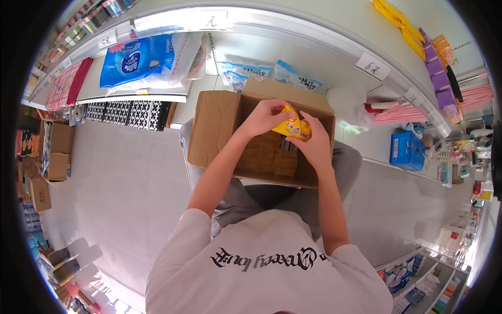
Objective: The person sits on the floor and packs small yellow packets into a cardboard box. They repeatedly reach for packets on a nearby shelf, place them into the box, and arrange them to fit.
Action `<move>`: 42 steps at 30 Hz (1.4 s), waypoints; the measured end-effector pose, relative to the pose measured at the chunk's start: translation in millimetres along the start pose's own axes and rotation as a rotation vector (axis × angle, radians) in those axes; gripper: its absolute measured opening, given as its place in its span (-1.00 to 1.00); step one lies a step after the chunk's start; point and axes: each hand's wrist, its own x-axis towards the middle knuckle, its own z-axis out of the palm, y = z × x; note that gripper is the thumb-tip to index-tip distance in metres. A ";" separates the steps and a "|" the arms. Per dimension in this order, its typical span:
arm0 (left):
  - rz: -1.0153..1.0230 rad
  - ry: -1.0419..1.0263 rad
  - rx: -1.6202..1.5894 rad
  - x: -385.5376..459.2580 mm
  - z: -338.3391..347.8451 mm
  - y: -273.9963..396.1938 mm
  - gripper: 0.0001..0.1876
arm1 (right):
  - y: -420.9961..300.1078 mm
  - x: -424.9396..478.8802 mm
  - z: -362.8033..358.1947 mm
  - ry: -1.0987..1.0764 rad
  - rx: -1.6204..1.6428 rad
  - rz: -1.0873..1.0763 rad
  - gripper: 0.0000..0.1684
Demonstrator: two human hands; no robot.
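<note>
Above an opened cardboard box (pixel 215 129), my left hand (pixel 266 114) and my right hand (pixel 315 137) both grip a small yellow plastic packet (pixel 292 125) that bears printing. The left fingers hold its upper left side; the right thumb and fingers pinch its right side. Inside the box lie several yellowish-brown wrapped blocks (pixel 261 153), partly shaded and partly covered by my hands. A few dark, shiny strips show among them under the packet. The box stands between my knees, its left flap folded outward and its far flap raised against the shelf.
A metal shelf edge (pixel 298 29) with handwritten price tags curves across just beyond the box. Blue-and-white bags (pixel 298 76) lie on the lower shelf behind it. A large blue pack (pixel 137 59) sits left, a blue carton (pixel 407 151) right. Cardboard boxes (pixel 59 151) stand far left.
</note>
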 end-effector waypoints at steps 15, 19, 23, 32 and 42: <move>-0.169 -0.115 0.477 9.6 -7.1 -18.7 -0.66 | 76.9 53.8 4.7 -0.528 0.136 -0.022 -0.69; -0.303 -0.137 1.127 2.4 -3.7 -33.2 -0.61 | 95.8 35.6 20.4 -0.443 0.140 0.028 -0.60; -0.384 -0.301 1.343 13.5 -4.3 -58.1 -0.61 | 106.2 36.5 18.2 -0.372 0.301 0.124 -0.60; -0.180 -0.180 0.460 66.6 27.6 -260.2 -0.54 | 99.0 42.4 20.7 -0.426 0.361 0.099 -0.64; -0.249 0.038 -0.033 55.0 68.2 -325.3 -0.55 | 97.4 49.0 25.0 -0.425 0.402 0.168 -0.64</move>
